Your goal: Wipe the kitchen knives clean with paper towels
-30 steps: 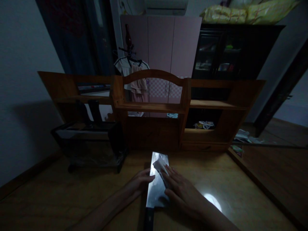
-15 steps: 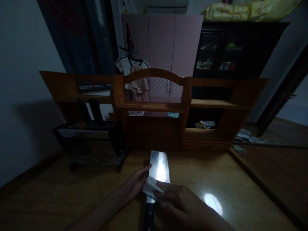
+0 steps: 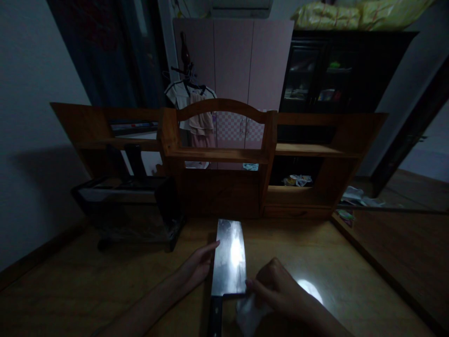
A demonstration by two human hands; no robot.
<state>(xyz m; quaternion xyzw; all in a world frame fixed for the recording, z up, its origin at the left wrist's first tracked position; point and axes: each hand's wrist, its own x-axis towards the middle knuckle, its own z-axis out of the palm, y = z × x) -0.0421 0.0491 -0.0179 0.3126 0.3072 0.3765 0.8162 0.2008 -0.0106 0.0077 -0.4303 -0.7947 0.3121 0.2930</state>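
Note:
A cleaver (image 3: pixel 229 257) with a bright, wide metal blade and a black handle points away from me above the wooden table. My left hand (image 3: pixel 201 262) grips the blade by its left edge, thumb on top and the other fingers partly hidden beneath. My right hand (image 3: pixel 277 285) is closed around a crumpled white cloth or paper tissue (image 3: pixel 250 313). It is beside the blade's lower right corner, with a fingertip at or very near the edge; I cannot tell if they touch.
On the left of the table (image 3: pixel 140 276) stands a dark knife holder (image 3: pixel 126 210) with two black handles sticking up. A wooden shelf unit (image 3: pixel 220 192) spans the back. A light reflection shines on the tabletop at right.
My right hand with the white cloth or tissue has moved off the blade face, to the right and toward me, uncovering the lower blade. My left hand keeps its grip.

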